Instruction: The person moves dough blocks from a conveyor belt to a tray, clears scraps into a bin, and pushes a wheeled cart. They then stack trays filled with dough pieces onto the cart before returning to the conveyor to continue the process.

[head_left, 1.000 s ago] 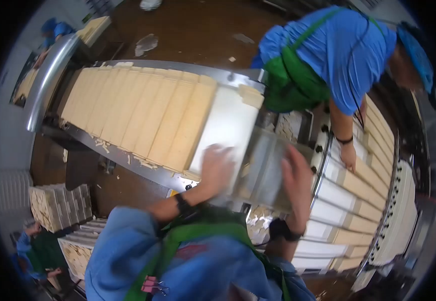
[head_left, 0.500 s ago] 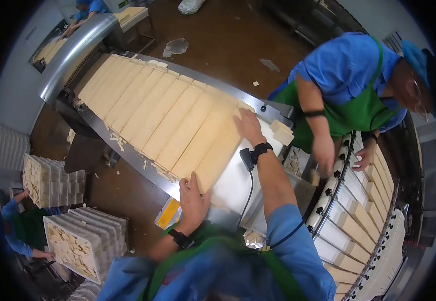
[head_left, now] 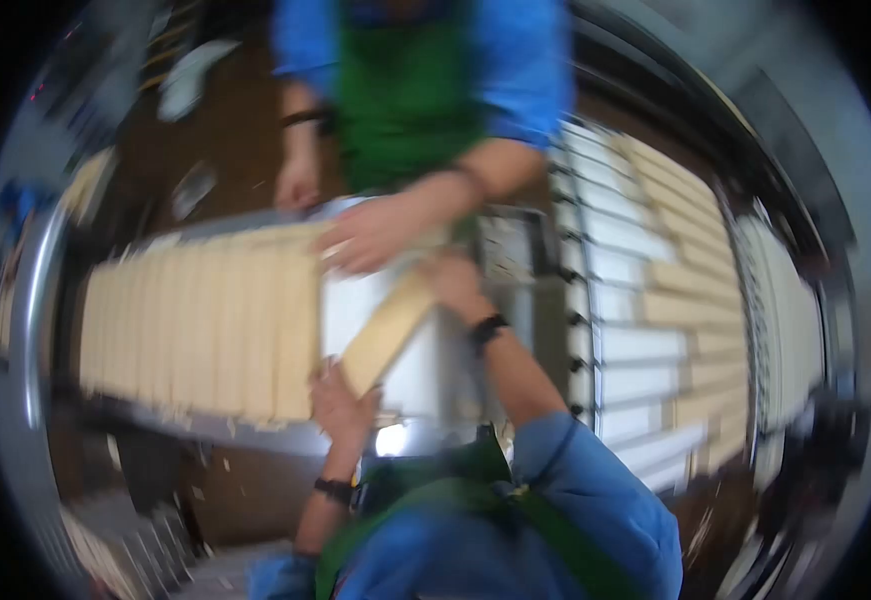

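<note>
Between my two hands lies one pale, flat dough strip point(head_left: 387, 335), turned diagonally over the white belt surface point(head_left: 350, 300). My left hand point(head_left: 343, 408) grips its near end, fingers closed around the edge. At the far end, my right hand point(head_left: 455, 285) has hold of the strip, though motion blurs its fingers. Left of my hands, a row of similar dough strips point(head_left: 200, 325) lies side by side on the conveyor. A co-worker's hand point(head_left: 370, 238) reaches over the belt just beyond the strip, near the row's end.
A co-worker in a green apron point(head_left: 405, 95) stands across the belt. To the right, a second conveyor point(head_left: 640, 345) with dividers carries more strips. A curved metal guard point(head_left: 40, 310) spans the far left. A bin with scraps point(head_left: 507, 245) sits between the conveyors.
My view has swung to the right. The end strip is separated from the row and turned diagonally between my hands. The co-worker's hand has come over the first belt.
</note>
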Demonstrator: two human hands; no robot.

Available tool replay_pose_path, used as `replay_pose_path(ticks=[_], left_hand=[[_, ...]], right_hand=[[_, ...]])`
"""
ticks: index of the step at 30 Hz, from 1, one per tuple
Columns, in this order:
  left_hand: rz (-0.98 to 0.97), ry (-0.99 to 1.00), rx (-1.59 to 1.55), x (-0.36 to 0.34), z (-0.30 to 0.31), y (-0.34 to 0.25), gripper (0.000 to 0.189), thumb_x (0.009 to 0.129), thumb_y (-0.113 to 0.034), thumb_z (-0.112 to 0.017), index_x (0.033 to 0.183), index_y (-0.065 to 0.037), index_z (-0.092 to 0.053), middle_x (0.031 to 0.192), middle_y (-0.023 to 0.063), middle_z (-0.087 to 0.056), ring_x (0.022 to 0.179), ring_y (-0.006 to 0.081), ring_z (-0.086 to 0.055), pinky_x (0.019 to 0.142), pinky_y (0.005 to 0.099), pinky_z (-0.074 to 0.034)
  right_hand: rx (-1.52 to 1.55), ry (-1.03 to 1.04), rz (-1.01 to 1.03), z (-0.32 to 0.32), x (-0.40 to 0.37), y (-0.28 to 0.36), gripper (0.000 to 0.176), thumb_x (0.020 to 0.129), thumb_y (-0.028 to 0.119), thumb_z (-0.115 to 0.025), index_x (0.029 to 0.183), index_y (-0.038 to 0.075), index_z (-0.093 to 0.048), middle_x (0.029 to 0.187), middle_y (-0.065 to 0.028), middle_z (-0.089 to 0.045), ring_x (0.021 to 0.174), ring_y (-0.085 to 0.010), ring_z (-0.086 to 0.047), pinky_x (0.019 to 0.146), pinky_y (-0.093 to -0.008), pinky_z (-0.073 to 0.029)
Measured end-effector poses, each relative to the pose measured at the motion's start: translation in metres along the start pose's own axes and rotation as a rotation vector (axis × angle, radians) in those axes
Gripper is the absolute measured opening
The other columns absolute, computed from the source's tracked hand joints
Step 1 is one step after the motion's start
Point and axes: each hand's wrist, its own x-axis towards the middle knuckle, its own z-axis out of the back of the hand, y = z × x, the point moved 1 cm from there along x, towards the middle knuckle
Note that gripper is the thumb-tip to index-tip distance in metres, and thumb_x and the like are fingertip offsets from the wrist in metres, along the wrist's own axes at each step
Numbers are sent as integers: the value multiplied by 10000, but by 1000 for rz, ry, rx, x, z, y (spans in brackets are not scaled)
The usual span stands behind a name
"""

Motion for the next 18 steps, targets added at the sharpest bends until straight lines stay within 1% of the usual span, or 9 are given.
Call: replay_pose_path(ticks=[1,2,3,7,9,10,13,14,18], left_hand=[[23,58,-19,2,-4,4,1124,674,-377,-910,1581,-53,-331,1402,291,-499,1298,479,-497,1110,528,-421],[-59,68,72,2,-16,15,1185,672,-396,-910,1609,-50,-272,1399,288,-497,1279,483,-507,1089,536,-434],[-51,165,121,5,-10,3,1135,674,-382,-908,1577,-38,-314,1389,284,-499,1251,482,-526,1056,543,-453],[26,192,149,7,-14,-13,1000,671,-330,-913,1506,-94,-415,1389,242,-508,1170,475,-560,1017,541,-460],[-92,137,114,2,-20,-25,946,684,-276,-903,1495,-109,-446,1391,233,-509,1170,467,-553,1024,539,-450],[-169,81,80,-4,-23,-33,896,696,-222,-893,1483,-125,-477,1393,223,-510,1170,458,-546,1030,536,-441],[-295,0,-83,-24,-35,-111,816,714,-93,-851,1461,-134,-526,1388,214,-511,1203,441,-514,1041,534,-425],[-400,-52,-150,-30,-45,-137,816,715,-25,-819,1469,-155,-535,1393,195,-513,1242,430,-477,1036,525,-429],[-667,91,-179,-49,-62,-268,822,730,-44,-808,1486,-187,-519,1422,169,-492,1234,436,-469,1024,509,-437]], right_hand=[[60,-113,-172,15,-10,21,455,931,415,-650,1137,11,-687,1108,-237,-673,1025,-409,-670,879,-499,-550],[178,-229,-212,12,-15,24,565,918,482,-654,1119,-46,-664,1179,-264,-654,1103,-406,-642,961,-505,-523],[122,-122,-208,21,-21,26,596,930,492,-634,1178,-51,-631,1219,-264,-630,1119,-417,-622,974,-508,-515],[170,-192,-356,63,-71,36,518,914,400,-691,1196,-27,-610,1151,-242,-641,1094,-434,-604,967,-508,-503],[222,-223,-417,86,-104,27,525,914,389,-695,1222,-26,-599,1165,-232,-633,1104,-432,-594,985,-503,-499],[220,-401,-413,99,-127,19,499,904,357,-714,1217,-14,-600,1131,-226,-629,1089,-432,-595,970,-505,-499],[148,-819,-437,154,-193,-20,441,902,298,-728,1213,12,-603,1078,-216,-616,1050,-427,-597,928,-504,-499],[113,-866,-477,178,-213,-39,430,906,279,-725,1223,14,-605,1087,-215,-623,1052,-422,-600,918,-504,-500],[-64,-1070,-646,270,-277,-136,432,950,301,-674,1267,15,-609,1120,-211,-648,1053,-422,-613,903,-505,-507]])
